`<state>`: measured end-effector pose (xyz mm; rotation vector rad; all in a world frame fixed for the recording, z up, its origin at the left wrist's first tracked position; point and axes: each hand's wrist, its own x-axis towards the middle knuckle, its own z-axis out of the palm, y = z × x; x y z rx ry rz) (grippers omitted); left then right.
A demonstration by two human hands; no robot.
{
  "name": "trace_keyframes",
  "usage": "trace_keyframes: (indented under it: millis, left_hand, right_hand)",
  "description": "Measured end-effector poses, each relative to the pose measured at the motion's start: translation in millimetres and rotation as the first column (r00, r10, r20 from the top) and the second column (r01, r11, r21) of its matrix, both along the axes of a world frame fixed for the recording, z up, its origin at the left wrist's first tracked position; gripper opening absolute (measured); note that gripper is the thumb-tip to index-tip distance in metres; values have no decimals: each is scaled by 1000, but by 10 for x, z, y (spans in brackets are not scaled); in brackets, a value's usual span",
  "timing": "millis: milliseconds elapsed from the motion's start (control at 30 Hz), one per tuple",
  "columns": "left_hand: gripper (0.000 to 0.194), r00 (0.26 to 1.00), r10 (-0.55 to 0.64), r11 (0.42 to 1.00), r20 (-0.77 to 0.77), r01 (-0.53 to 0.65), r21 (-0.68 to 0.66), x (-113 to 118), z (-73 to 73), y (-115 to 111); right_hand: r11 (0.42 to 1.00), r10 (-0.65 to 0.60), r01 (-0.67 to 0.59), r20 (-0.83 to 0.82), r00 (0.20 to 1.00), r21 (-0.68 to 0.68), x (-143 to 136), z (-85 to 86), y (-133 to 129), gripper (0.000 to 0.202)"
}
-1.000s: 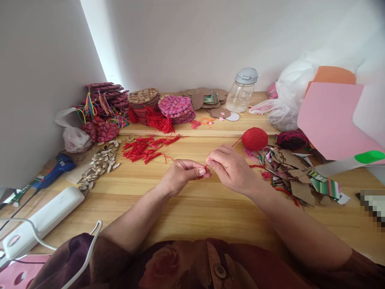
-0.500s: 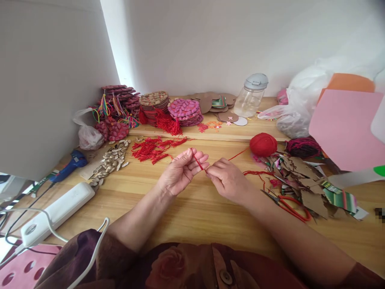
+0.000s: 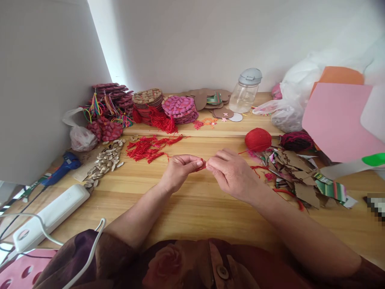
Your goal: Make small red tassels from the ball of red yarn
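Observation:
Red yarn (image 3: 202, 165) shows as a short piece between my two hands, over the middle of the wooden table. My left hand (image 3: 182, 170) pinches it between thumb and fingers. Close beside it, my right hand (image 3: 230, 172) has its fingers closed on the yarn too, with the fingertips partly hidden. From behind the right hand a strand leads to a red yarn ball (image 3: 258, 139) at the right. A pile of red tassels (image 3: 146, 148) lies beyond my left hand.
Seed shells (image 3: 108, 160), a blue glue gun (image 3: 64, 166) and a white power strip (image 3: 51, 216) are at the left. Cardboard scraps (image 3: 303, 188) partly cover red-handled scissors (image 3: 288, 193) at the right. Decorated coasters (image 3: 180, 108) and a clear bottle (image 3: 245, 96) stand on the back ledge.
My left hand has turned over and its spread fingers have closed in a pinch on the yarn. Both hands are closer together. The whole view has shifted slightly.

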<state>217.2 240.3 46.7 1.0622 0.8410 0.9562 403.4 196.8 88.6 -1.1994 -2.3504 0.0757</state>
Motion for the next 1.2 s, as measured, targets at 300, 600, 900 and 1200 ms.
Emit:
trace_keyframes:
  millis: [300, 600, 900, 1200]
  left_hand:
    - [22, 967, -238, 971, -87, 234, -56, -3, 46, -68]
    - [10, 914, -51, 943, 402, 176, -281, -53, 186, -33]
    - [10, 892, 183, 949, 414, -50, -312, -27, 100, 70]
    - [27, 975, 69, 995, 211, -53, -80, -9, 11, 41]
  right_hand:
    - [999, 18, -22, -130, 991, -33, 84, -29, 81, 20]
    - [991, 12, -43, -235, 972, -127, 65, -317, 198, 19]
    - [990, 49, -52, -29, 998, -134, -105, -374, 60, 22]
    - [995, 45, -41, 45, 998, -93, -97, -216, 1, 21]
